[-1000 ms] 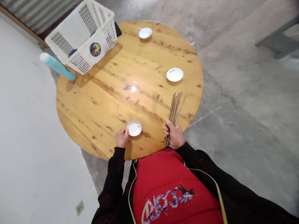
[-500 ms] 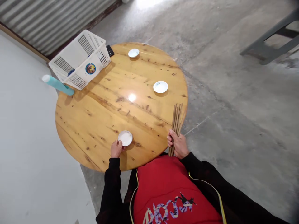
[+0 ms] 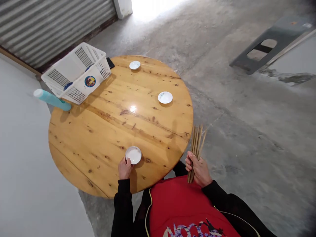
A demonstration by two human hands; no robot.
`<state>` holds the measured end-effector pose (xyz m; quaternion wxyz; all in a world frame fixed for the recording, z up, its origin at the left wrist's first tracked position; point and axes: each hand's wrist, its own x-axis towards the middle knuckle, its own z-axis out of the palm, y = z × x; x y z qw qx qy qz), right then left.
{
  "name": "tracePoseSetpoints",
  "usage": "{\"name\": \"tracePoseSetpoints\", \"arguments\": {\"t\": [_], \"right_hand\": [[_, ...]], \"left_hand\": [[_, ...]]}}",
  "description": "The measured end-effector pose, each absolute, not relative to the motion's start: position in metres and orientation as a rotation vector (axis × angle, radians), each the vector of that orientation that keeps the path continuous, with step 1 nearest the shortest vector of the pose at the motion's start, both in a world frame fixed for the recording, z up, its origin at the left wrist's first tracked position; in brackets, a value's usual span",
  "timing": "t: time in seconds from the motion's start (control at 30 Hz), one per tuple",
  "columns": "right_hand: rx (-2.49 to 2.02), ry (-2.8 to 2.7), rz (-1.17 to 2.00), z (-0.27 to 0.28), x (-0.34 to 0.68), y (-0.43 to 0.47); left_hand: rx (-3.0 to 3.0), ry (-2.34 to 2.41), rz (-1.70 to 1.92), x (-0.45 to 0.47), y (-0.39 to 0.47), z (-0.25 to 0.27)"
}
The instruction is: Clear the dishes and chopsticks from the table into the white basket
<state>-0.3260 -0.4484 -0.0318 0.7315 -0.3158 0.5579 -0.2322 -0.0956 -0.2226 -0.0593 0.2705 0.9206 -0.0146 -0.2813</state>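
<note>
My left hand (image 3: 125,168) pinches the near rim of a small white bowl (image 3: 133,155) at the front of the round wooden table (image 3: 103,131). Whether the bowl rests on the wood or hangs just above it I cannot tell. Wrapped round a bundle of wooden chopsticks (image 3: 196,141), my right hand (image 3: 198,168) is off the table's right edge, and the sticks point up and away from me. A white dish (image 3: 165,97) lies at the table's right side. Another small white dish (image 3: 134,65) is near the far edge.
A white plastic basket (image 3: 79,82) with blue items inside stands at the far left of the table. Beside it are a turquoise bottle (image 3: 55,100) and a black object (image 3: 110,63). A grey stool (image 3: 269,42) stands on the concrete floor at the right.
My right hand has moved right with the chopsticks, from over the table's edge to beyond it. My left hand keeps its hold on the bowl. The whole view has shifted slightly.
</note>
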Motion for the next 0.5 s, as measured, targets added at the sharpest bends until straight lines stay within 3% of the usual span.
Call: {"name": "tracePoseSetpoints", "arguments": {"t": [0.27, 0.5], "right_hand": [[-0.686, 1.206, -0.52, -0.033, -0.33, -0.489], [-0.694, 1.138, -0.473, -0.041, -0.355, -0.583]], "left_hand": [[2.345, -0.028, -0.618, -0.105, -0.26, -0.048], [2.159, 0.019, -0.566, -0.126, -0.366, -0.026]]}}
